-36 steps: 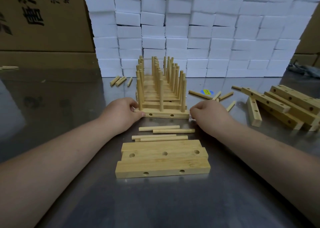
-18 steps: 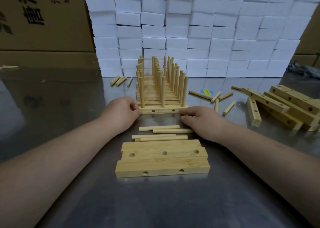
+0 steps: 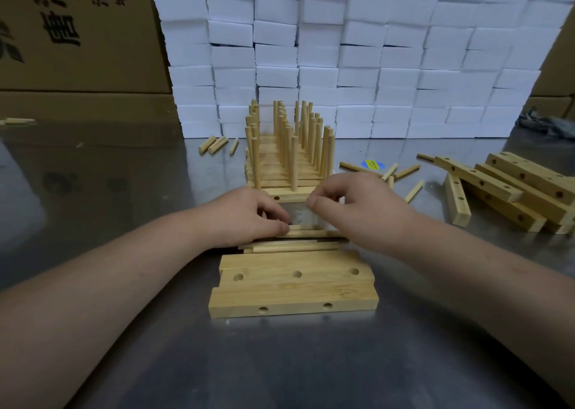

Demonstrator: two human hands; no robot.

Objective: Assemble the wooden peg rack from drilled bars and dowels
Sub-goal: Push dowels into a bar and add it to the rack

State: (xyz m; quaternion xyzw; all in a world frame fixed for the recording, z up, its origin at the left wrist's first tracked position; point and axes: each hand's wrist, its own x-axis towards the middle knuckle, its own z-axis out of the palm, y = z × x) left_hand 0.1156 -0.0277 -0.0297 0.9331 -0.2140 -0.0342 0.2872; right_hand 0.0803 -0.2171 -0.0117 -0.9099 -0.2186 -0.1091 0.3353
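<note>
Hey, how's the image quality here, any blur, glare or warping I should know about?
Head view: the left hand and right hand look slightly motion-blurred over the loose dowels; the steel table mirrors the white blocks; wide-angle bowing bends the edges; the drilled bars are sharp.

Left forearm (image 3: 124, 284) in from lower left, right forearm (image 3: 466, 268) from lower right, converging at centre; left grip (image 3: 249, 215) palm down, fingertips pinching one dowel (image 3: 308, 228) end; right grip (image 3: 361, 209) knuckles up, fingers curled over the other end, hold unclear

Black Chinese characters, perhaps 唐澤, on the cardboard box (image 3: 77, 35); small illegible print on the yellow sticker (image 3: 372, 164).
</note>
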